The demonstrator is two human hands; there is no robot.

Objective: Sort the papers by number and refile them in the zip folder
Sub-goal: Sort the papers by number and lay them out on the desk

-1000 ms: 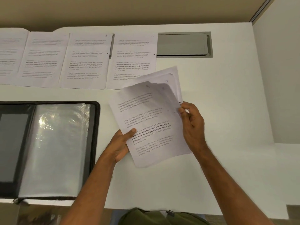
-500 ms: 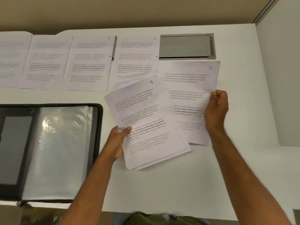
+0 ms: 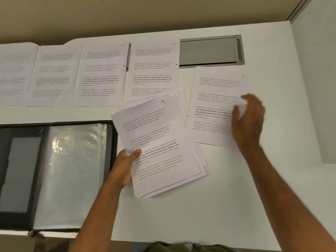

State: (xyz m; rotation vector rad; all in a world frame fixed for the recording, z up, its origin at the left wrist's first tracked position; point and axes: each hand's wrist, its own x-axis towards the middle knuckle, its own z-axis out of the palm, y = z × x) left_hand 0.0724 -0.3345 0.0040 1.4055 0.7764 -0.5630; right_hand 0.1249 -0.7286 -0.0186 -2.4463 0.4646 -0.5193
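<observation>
My left hand (image 3: 124, 167) grips a tilted stack of printed papers (image 3: 160, 153) at its left edge; the top sheet is marked 9. A sheet marked 5 (image 3: 212, 106) lies flat on the white table, to the right of the row. My right hand (image 3: 248, 120) is blurred over that sheet's right edge with loosely curled fingers; whether it still touches the paper is unclear. Along the back lies a row of sheets, including the sheet marked 3 (image 3: 101, 75) and the sheet marked 4 (image 3: 154, 68). The open black zip folder (image 3: 58, 177) with clear sleeves lies at the left.
A grey recessed cable hatch (image 3: 211, 50) sits in the table behind sheet 5. A white partition wall (image 3: 316, 88) bounds the table on the right. The table's front edge (image 3: 181, 244) runs just below my arms, with a dark green garment under it.
My right hand pulled sheet 5 from the stack, carried it right and laid it on the table beside sheet 4. The left hand kept the stack, now showing 9 on top.
</observation>
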